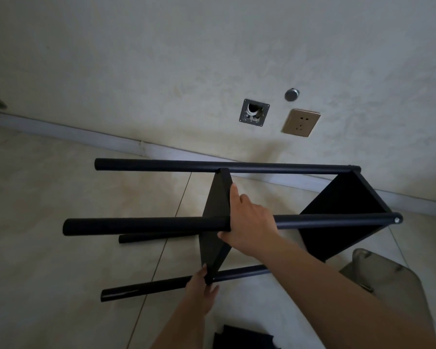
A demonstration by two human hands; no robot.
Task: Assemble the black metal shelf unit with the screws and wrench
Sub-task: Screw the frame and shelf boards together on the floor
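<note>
The black metal shelf unit (342,212) lies on its side on the tiled floor, with several round black poles running left to right. One square shelf panel is fixed at the right end. A second black panel (215,222) stands between the poles near the middle. My right hand (249,220) grips that panel's upper edge where it meets the near upper pole (141,225), thumb under the pole. My left hand (202,290) pinches the panel's bottom corner at the lower front pole (146,288). A screw head shows at the upper pole's right end. No wrench is visible.
A wall with a brass socket (301,122), an open wall box (254,112) and a round metal cap (291,94) stands right behind the unit. Another black piece (242,337) lies at the bottom edge. My knee (388,280) is at the lower right.
</note>
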